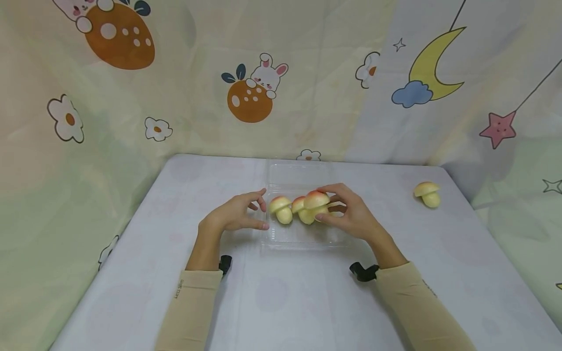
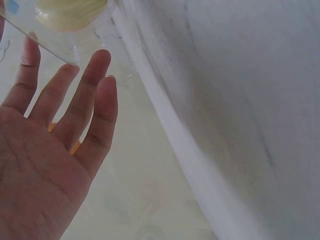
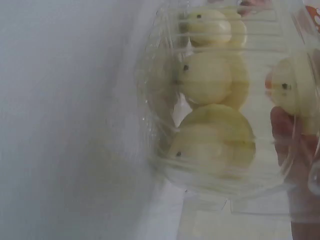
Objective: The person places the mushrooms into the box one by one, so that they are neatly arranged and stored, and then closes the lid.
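Note:
A clear plastic box (image 1: pixel 285 239) lies with its lid (image 1: pixel 298 175) folded back. Inside it are pale yellow mushrooms with reddish caps, among them a left one (image 1: pixel 283 214) and a middle one (image 1: pixel 299 204). My right hand (image 1: pixel 351 212) pinches another mushroom (image 1: pixel 317 200) between thumb and fingers, above the box. Through the wall, the right wrist view shows three mushrooms in a row, the nearest (image 3: pixel 215 140) largest, and the held mushroom (image 3: pixel 290 90) apart from them. My left hand (image 1: pixel 234 212) is at the box's left side, fingers spread and loosely bent, fingertips at its edge.
One more mushroom (image 1: pixel 427 194) lies on the white-covered table (image 1: pixel 272 302) at the far right. A patterned cloth (image 1: pixel 197 107) hangs behind the table. Black wrist cameras, such as the right one (image 1: pixel 363 272), stick out inward from both wrists.

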`<control>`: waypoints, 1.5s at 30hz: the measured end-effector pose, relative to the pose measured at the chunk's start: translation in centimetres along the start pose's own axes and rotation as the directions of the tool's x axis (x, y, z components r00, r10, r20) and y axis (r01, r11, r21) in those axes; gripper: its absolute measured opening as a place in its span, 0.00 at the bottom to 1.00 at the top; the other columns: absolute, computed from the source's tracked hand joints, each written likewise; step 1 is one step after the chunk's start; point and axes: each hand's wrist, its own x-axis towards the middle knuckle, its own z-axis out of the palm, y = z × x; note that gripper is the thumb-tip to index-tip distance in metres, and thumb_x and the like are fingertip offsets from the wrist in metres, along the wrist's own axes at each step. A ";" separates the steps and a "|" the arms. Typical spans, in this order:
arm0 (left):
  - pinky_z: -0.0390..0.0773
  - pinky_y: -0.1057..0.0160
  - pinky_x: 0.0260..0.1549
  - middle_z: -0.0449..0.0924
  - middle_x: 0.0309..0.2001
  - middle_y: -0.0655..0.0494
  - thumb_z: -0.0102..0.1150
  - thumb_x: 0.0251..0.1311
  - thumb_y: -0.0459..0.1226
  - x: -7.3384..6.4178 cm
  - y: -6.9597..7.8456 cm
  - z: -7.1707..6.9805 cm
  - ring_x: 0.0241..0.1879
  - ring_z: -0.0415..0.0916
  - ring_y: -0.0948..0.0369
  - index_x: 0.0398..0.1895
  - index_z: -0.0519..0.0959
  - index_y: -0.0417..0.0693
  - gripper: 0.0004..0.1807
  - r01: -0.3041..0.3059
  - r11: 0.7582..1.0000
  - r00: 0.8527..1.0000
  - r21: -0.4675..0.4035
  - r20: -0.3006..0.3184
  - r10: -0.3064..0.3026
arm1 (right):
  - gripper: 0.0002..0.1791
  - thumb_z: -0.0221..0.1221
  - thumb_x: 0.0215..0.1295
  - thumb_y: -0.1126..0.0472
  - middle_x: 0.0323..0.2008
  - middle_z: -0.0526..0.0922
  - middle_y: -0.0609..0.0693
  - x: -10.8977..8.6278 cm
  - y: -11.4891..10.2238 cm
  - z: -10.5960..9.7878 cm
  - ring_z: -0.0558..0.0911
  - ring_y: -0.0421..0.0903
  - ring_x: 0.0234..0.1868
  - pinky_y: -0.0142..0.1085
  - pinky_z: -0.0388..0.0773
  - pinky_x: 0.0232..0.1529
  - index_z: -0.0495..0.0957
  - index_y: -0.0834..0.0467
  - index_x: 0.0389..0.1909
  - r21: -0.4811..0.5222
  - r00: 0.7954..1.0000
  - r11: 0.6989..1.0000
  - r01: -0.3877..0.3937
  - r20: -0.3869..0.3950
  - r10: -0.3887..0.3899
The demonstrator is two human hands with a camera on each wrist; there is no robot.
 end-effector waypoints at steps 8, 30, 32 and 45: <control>0.72 0.45 0.61 0.51 0.82 0.61 0.79 0.52 0.52 0.0 0.0 0.1 0.67 0.73 0.50 0.49 0.76 0.50 0.28 0.010 1.000 1.000 -0.016 0.009 -0.010 | 0.35 0.76 0.53 0.71 0.59 0.76 0.56 0.2 2.5 1.0 0.83 0.58 0.50 0.51 0.85 0.47 0.76 0.59 0.64 0.005 0.999 1.000 0.008 0.043 -0.008; 0.73 0.45 0.62 0.52 0.82 0.60 0.80 0.50 0.53 0.3 0.0 0.2 0.65 0.74 0.52 0.48 0.77 0.52 0.28 0.010 1.000 1.000 -0.007 0.002 -0.010 | 0.34 0.77 0.57 0.57 0.63 0.79 0.47 0.7 2.6 3.4 0.86 0.48 0.46 0.48 0.86 0.46 0.77 0.53 0.65 -0.105 0.984 0.994 -0.015 0.177 0.034; 0.73 0.45 0.62 0.52 0.82 0.60 0.79 0.51 0.52 0.3 0.0 0.2 0.65 0.74 0.52 0.48 0.77 0.52 0.28 0.008 1.000 1.000 -0.006 0.000 -0.008 | 0.33 0.77 0.57 0.58 0.64 0.79 0.46 0.7 2.7 3.5 0.86 0.47 0.44 0.47 0.86 0.45 0.77 0.54 0.64 -0.104 0.983 0.995 -0.012 0.183 0.031; 0.72 0.45 0.62 0.53 0.82 0.60 0.80 0.50 0.53 0.2 -0.1 0.1 0.65 0.74 0.51 0.48 0.77 0.50 0.29 0.011 1.000 1.000 -0.012 -0.005 -0.011 | 0.19 0.73 0.59 0.67 0.50 0.78 0.57 0.6 3.0 3.9 0.88 0.49 0.41 0.41 0.86 0.43 0.81 0.62 0.51 -0.157 0.984 0.988 -0.004 0.174 0.032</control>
